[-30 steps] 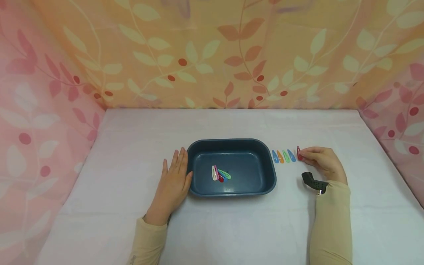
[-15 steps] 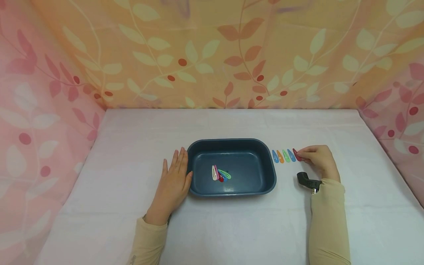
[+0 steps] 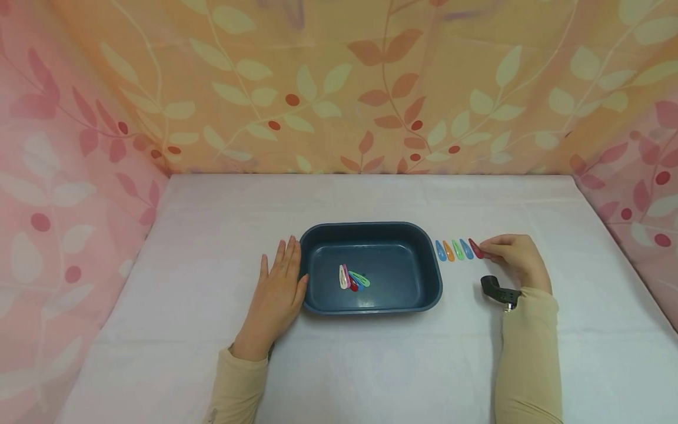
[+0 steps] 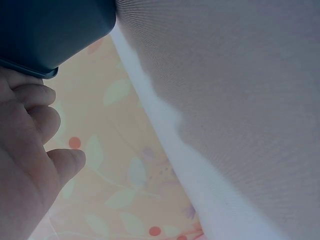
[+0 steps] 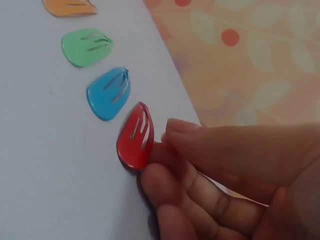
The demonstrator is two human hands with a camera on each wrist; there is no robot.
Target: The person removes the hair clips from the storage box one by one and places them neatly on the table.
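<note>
In the head view my left hand [image 3: 275,300] lies with fingers stretched along the left wall of a dark blue rectangular tray [image 3: 394,311]; the left wrist view shows its fingertips at the tray's rim [image 4: 35,71]. My right hand [image 3: 516,256] is beside a red snap hair clip [image 5: 134,140], which lies on the white table. Its bent fingers are right at the clip's edge, and the thumb tip stands a little off it. To the left of it, a blue clip [image 5: 108,95], a green clip [image 5: 85,47] and an orange clip [image 5: 69,7] lie in a row.
Another blue hair clip [image 3: 441,251] ends the row near the tray's right wall. Inside the tray lies a small fanned bunch of clips, among them a green clip [image 3: 360,278] and a white clip [image 3: 342,277]. Patterned curtains [image 3: 328,88] enclose the table's back and sides.
My right hand brought the red clip left to the end of the row and has since drawn back slightly to the right, the clip staying on the table. My left hand has not moved.
</note>
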